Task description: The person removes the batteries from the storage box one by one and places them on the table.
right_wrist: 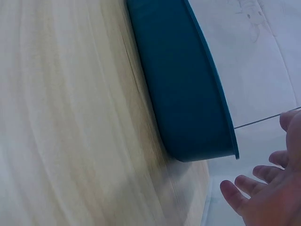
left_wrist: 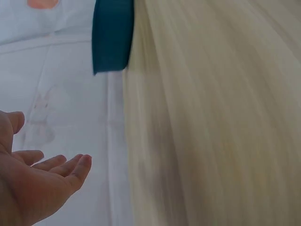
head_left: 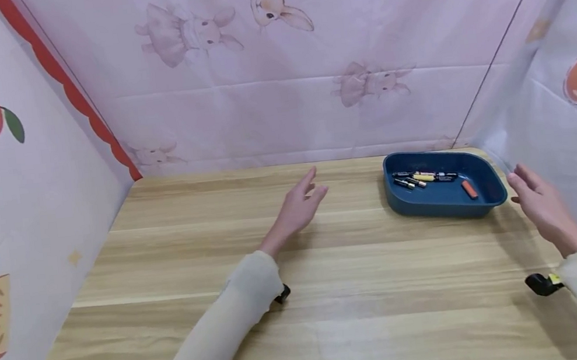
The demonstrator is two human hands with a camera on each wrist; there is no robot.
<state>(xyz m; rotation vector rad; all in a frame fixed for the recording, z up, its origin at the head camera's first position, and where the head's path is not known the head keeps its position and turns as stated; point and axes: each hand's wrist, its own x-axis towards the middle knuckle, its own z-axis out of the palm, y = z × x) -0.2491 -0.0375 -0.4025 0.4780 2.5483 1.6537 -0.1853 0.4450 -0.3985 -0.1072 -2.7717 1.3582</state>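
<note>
A dark blue rectangular basin with rounded corners stands at the back right of the wooden table. Inside it lie several small black and gold cylinders that look like batteries, a yellow one and an orange-red one. My right hand is just right of the basin's near right corner, fingers loosely bent and holding nothing. Over the table, left of the basin, my left hand reaches forward with fingers extended and nothing in it. In the left wrist view, that hand's palm shows bare.
Behind the wooden table rises a pink sheet with rabbit prints. White fruit-print sheets wall off the left side and the right side, the latter close beside the right hand.
</note>
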